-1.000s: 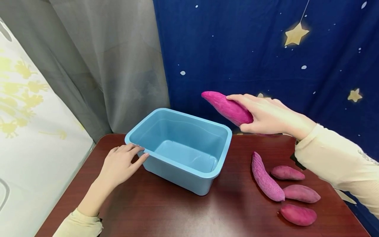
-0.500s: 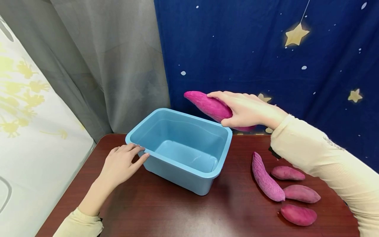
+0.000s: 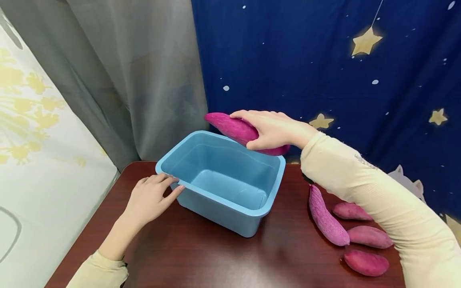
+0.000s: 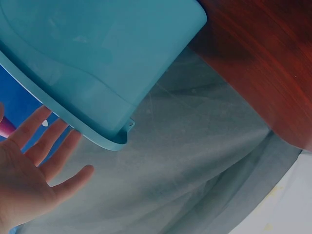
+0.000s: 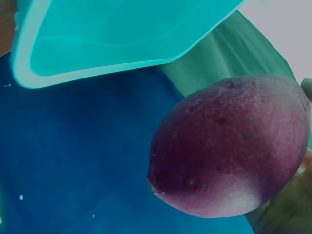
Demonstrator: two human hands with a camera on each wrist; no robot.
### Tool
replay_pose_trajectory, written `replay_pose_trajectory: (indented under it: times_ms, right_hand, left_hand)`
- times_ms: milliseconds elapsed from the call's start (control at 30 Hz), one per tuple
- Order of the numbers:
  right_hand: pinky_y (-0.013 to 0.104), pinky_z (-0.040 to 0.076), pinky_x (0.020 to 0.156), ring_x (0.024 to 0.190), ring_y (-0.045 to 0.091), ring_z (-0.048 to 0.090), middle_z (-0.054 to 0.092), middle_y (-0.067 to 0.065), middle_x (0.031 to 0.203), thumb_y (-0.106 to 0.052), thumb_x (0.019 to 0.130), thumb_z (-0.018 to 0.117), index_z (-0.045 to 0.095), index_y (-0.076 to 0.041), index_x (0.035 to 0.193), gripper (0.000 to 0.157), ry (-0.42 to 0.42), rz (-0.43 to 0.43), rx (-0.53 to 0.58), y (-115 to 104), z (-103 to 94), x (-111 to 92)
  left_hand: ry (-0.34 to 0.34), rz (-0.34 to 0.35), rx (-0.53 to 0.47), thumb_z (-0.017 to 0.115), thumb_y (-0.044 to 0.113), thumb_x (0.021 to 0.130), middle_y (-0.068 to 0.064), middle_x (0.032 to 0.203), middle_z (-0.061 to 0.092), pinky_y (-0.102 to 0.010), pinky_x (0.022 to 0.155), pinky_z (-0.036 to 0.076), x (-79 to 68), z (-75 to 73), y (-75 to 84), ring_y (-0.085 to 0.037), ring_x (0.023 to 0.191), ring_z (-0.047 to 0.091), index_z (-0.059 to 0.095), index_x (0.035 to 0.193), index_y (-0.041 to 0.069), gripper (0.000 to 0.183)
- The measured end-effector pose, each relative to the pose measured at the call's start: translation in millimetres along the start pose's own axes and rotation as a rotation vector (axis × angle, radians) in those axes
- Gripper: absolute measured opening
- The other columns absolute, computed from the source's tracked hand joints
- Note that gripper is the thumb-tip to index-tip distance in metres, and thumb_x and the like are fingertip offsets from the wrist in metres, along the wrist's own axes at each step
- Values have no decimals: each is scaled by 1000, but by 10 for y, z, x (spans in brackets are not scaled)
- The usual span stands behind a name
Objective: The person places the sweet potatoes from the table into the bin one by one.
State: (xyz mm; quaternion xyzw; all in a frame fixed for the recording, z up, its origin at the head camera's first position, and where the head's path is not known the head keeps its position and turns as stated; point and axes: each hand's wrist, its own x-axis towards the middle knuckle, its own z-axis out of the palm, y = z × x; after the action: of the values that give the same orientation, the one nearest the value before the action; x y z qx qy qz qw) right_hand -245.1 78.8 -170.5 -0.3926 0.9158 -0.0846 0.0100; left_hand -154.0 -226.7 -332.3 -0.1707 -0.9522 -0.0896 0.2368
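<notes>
My right hand point(image 3: 275, 127) grips a large magenta sweet potato point(image 3: 234, 127) from above, thumb on the near side. The sweet potato is held over the back rim of a light blue plastic tub point(image 3: 219, 202), its tapered end pointing left. Close up in the right wrist view, the sweet potato's rounded end point(image 5: 229, 146) hides much of the hand. At the tub's near left rim, my left hand point(image 3: 149, 200) rests its fingertips on the edge. In the left wrist view its fingers point(image 4: 51, 141) are spread and nearly straight. Nothing lies inside the tub.
One long curved purple sweet potato point(image 3: 325, 220) and several shorter ones, including a pink one point(image 3: 366, 263), lie right of the tub on the dark red-brown table point(image 3: 216, 260). Behind hang a grey curtain point(image 3: 144, 80) and a blue starry curtain point(image 3: 288, 52).
My right hand has carried the sweet potato leftward, from right of the tub to over its back rim. The left hand keeps its place on the rim; the view has shifted slightly.
</notes>
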Motion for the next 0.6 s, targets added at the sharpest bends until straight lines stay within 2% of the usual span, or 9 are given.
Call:
replay_pose_trajectory:
  times_ms: [600]
  right_hand:
    - [32, 43, 68, 93, 14, 42, 44, -6, 113, -35, 67, 70, 29, -29, 134, 78, -66, 16, 49, -157, 253, 519]
  left_hand:
    - [-13, -11, 16, 60, 39, 81, -5, 96, 60, -47, 77, 39, 6, -7, 20, -26, 86, 57, 66, 99, 9, 35]
